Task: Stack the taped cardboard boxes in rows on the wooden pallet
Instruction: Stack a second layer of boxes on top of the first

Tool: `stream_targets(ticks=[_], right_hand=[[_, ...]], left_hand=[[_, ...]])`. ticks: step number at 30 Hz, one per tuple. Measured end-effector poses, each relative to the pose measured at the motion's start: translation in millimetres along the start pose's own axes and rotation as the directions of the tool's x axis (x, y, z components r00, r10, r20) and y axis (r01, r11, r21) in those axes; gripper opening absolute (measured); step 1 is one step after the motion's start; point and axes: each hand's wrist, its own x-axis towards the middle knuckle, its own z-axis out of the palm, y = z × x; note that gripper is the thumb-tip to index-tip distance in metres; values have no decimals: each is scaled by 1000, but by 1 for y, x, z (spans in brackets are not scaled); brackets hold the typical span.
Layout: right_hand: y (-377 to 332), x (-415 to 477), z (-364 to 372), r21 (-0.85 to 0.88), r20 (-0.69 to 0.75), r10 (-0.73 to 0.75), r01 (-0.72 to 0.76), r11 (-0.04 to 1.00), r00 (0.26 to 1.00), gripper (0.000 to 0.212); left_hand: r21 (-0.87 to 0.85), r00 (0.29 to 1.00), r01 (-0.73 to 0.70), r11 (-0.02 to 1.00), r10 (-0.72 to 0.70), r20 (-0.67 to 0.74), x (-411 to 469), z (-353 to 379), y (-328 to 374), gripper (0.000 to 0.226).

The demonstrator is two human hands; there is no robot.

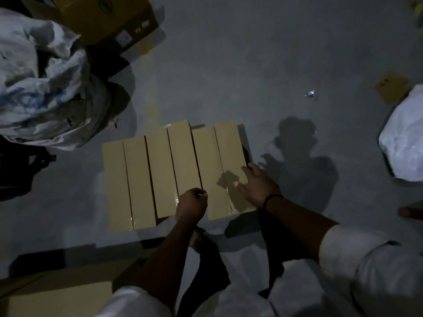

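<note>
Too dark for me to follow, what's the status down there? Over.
Right hand flat on rightmost box. Left hand curled at near edge, grip unclear. Six boxes side by side. Sack off left, clear.

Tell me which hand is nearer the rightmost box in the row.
Right. The right hand is spread over the near end of the rightmost box; the left hand, curled, is two boxes left.

Open floor [251, 76] beyond boxes [174, 175]

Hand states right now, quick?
Left hand: fingers curled over a middle box; grip cannot be told.
Right hand: open, flat on the rightmost box.
</note>
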Motion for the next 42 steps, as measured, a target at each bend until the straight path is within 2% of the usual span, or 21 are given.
stream_targets(ticks=[5, 9, 16, 19, 22, 25, 28, 31, 35, 39, 42], right_hand=[[36, 64, 25, 8, 50, 36, -37, 999, 998, 70], [65, 130, 70, 7, 44, 26, -26, 1000, 999, 71], [113, 241, 157, 35, -7, 99, -99, 994, 995, 74], [125, 268, 183, 30, -8, 108, -108, 994, 994, 77], [131, 283, 199, 52, -61, 61, -58, 997, 996, 79], [130, 288, 205, 115, -136, 58, -42, 993, 989, 84], [131, 288, 211, 100, -172, 54, -37, 994, 984, 91], [134, 288, 210, 112, -154, 63, -46, 993, 986, 93], [137, 274, 185, 171, -178, 98, -67, 983, 979, 86], [118, 231, 130, 118, -245, 94, -66, 991, 965, 86], [83, 185, 71, 93, -267, 68, -44, 995, 961, 86]], left_hand=[[-40, 999, 24, 999, -25, -21, 50, 49, 3, 27], [41, 994, 33, 999, -29, -105, 115, 92, -15, 27], [157, 997, 76, 985, -71, -37, 228, 160, -71, 50], [190, 999, 39, 981, -38, -8, 261, 181, -94, 55], [240, 994, -7, 971, 32, -101, 281, 191, -110, 54], [138, 979, -21, 990, 48, -196, 286, 200, -109, 49], [-29, 965, 29, 999, -36, -260, 288, 210, -98, 43], [-219, 957, 77, 973, -133, -256, 293, 215, -86, 34], [-283, 983, -13, 959, -40, -182, 287, 203, -70, 48], [-269, 992, -82, 960, 54, -110, 244, 167, -36, 68], [-212, 986, -129, 969, 102, -133, 191, 121, -3, 68]])
